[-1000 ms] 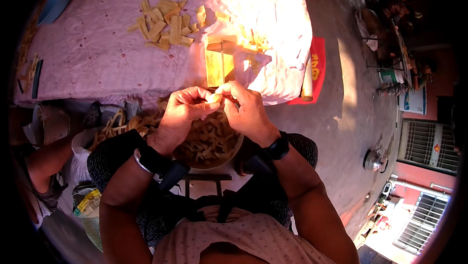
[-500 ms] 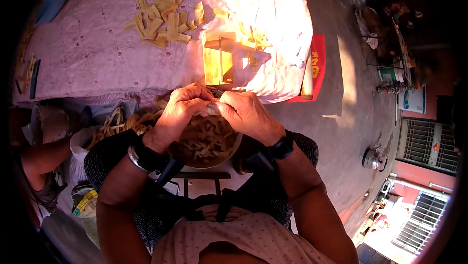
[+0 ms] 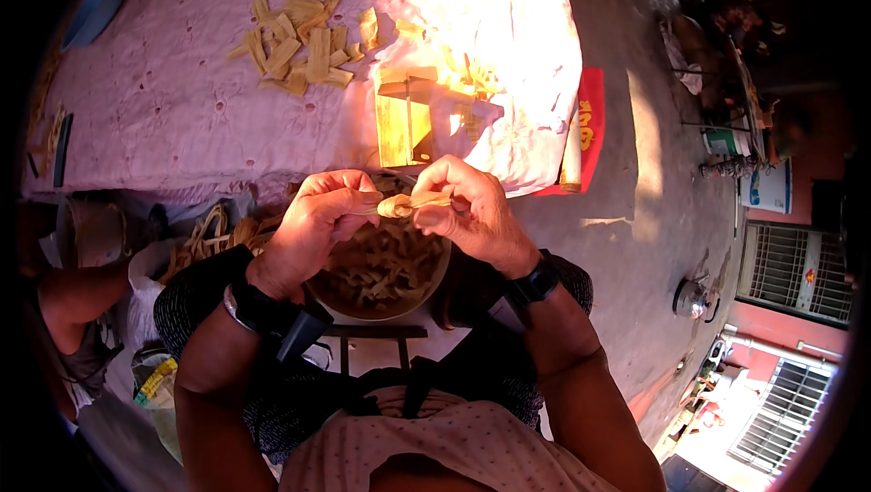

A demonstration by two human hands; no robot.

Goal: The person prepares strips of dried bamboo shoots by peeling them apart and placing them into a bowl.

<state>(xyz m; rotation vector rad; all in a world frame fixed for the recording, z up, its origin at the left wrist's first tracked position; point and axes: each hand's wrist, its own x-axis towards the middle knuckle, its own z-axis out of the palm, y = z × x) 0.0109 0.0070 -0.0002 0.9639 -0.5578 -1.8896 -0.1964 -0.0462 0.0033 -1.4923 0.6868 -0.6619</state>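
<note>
My left hand (image 3: 313, 224) and my right hand (image 3: 476, 218) pinch opposite ends of a pale yellow, flat, fibrous strip (image 3: 396, 207). A knot sits in its middle, between my fingertips. Beneath my hands, at my lap, a round bowl (image 3: 386, 317) holds many similar yellowish pieces (image 3: 386, 276); its far part is partly hidden by my hands. Just beyond my hands, at the table's near edge, stands a yellow wooden block (image 3: 399, 133) with a thin upright piece on it. Loose short flat strips (image 3: 295, 43) lie heaped farther back on the table.
A pink quilted cloth (image 3: 163, 120) covers the table, glaringly sunlit at its right. A blue basin (image 3: 98, 2) sits far left. Long strips (image 3: 207, 236) fill a bag at my left, beside another person's arm or leg (image 3: 86, 297). A kettle (image 3: 693, 299) stands on the floor at right.
My hands have drawn apart from being close together. The knot in the strip now shows between them, where fingers covered it before.
</note>
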